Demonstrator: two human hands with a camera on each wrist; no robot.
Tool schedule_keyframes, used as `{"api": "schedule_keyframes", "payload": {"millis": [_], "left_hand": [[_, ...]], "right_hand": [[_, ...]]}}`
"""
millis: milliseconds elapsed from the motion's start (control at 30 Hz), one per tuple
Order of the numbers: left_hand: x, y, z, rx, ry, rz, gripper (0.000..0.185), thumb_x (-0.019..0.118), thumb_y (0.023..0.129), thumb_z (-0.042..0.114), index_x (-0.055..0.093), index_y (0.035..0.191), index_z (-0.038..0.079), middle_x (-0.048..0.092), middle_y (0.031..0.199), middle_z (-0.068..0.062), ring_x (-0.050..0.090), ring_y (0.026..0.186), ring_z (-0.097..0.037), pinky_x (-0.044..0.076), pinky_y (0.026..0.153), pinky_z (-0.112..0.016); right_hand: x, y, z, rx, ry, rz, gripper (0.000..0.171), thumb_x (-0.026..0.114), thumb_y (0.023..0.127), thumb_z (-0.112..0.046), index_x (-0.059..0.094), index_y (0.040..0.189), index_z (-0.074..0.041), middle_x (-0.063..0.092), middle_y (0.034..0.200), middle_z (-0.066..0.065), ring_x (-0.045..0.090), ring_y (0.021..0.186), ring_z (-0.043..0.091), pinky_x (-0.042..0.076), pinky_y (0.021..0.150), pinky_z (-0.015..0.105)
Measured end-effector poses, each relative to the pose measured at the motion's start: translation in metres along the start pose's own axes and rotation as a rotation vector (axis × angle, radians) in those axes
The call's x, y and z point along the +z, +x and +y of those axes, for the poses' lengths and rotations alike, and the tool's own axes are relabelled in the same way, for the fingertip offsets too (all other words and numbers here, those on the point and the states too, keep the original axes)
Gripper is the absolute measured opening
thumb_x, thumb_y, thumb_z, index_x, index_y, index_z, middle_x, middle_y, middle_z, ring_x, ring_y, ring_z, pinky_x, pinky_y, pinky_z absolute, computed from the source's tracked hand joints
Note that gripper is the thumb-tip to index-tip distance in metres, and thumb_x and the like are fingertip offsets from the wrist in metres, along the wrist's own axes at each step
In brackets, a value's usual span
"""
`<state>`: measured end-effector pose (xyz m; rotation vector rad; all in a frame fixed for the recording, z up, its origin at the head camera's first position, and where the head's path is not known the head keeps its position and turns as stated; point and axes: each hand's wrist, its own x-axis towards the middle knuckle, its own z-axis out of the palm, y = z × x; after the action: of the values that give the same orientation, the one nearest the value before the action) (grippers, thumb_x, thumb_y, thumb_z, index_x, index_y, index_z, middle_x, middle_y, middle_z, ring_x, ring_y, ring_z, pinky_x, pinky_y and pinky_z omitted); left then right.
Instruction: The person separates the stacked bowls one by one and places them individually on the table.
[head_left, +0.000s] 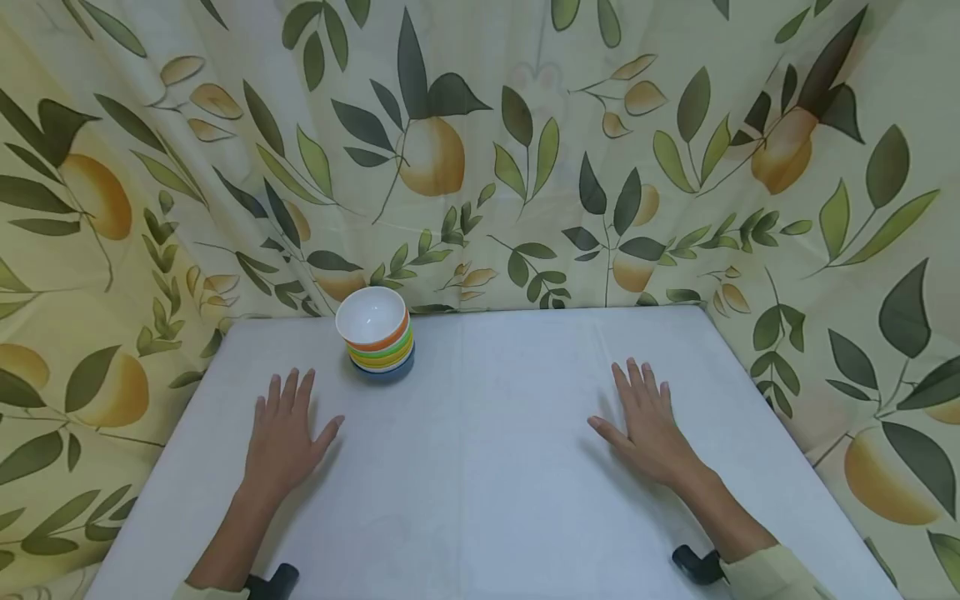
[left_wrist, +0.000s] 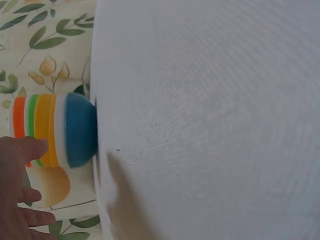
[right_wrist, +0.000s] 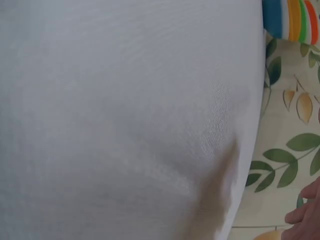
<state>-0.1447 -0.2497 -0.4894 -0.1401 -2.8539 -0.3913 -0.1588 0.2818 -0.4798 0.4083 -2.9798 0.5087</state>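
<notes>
A stack of nested bowls (head_left: 378, 333) stands upright near the far left part of the table. Its bands run orange, green and yellow down to a blue bowl (left_wrist: 80, 130) at the bottom, and the top bowl is white inside. My left hand (head_left: 281, 446), palm down with fingers spread, is nearest the stack but apart from it. Over on the right side of the table, my right hand (head_left: 648, 425) also has its fingers straight and thumb out. Neither hand holds anything. Only a few right fingers (right_wrist: 300, 212) show in the right wrist view.
A white cloth covers the table (head_left: 480, 467). Behind it and along both sides hangs a curtain (head_left: 525, 242) with a fruit and leaf print. Black straps with a dark device (head_left: 697, 565) sit on each wrist.
</notes>
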Motion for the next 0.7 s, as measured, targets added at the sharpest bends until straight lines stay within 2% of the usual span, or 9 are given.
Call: {"api": "schedule_keyframes", "payload": {"millis": [200, 433, 567, 700], "left_hand": [[0.003, 0.004, 0.000, -0.046, -0.104, -0.067, 0.084, 0.073, 0.098, 0.030, 0.030, 0.157, -0.010, 0.034, 0.158, -0.038, 0.023, 0.149, -0.057, 0.023, 0.120, -0.071], [0.009, 0.021, 0.003, -0.165, -0.329, -0.150, 0.091, 0.071, 0.100, 0.036, 0.022, 0.162, -0.008, 0.027, 0.163, -0.035, 0.021, 0.152, -0.054, 0.024, 0.122, -0.068], [0.014, 0.033, 0.009, -0.220, -0.446, -0.149, 0.094, 0.073, 0.099, 0.037, 0.020, 0.164, -0.005, 0.026, 0.165, -0.032, 0.024, 0.153, -0.050, 0.025, 0.123, -0.064], [0.020, 0.039, 0.013, -0.282, -0.531, -0.121, 0.094, 0.075, 0.098, 0.033, 0.019, 0.165, -0.003, 0.026, 0.167, -0.028, 0.022, 0.155, -0.045, 0.024, 0.125, -0.060]], "right_hand": [[0.001, 0.007, -0.001, 0.000, 0.043, -0.014, 0.099, 0.063, 0.101, -0.052, 0.013, 0.166, 0.005, 0.008, 0.170, 0.033, 0.001, 0.157, 0.051, 0.005, 0.123, 0.072], [0.005, 0.022, -0.003, -0.024, 0.135, -0.037, 0.103, 0.064, 0.101, -0.055, 0.009, 0.167, 0.003, 0.009, 0.172, 0.028, 0.002, 0.158, 0.047, 0.006, 0.126, 0.067], [0.007, 0.033, -0.009, -0.021, 0.196, -0.048, 0.106, 0.065, 0.100, -0.055, 0.006, 0.167, 0.001, 0.009, 0.173, 0.026, 0.003, 0.159, 0.045, 0.008, 0.126, 0.067], [0.010, 0.043, -0.017, 0.005, 0.242, -0.062, 0.106, 0.067, 0.100, -0.054, 0.004, 0.167, 0.000, 0.009, 0.173, 0.024, 0.006, 0.159, 0.044, 0.013, 0.126, 0.066]]}}
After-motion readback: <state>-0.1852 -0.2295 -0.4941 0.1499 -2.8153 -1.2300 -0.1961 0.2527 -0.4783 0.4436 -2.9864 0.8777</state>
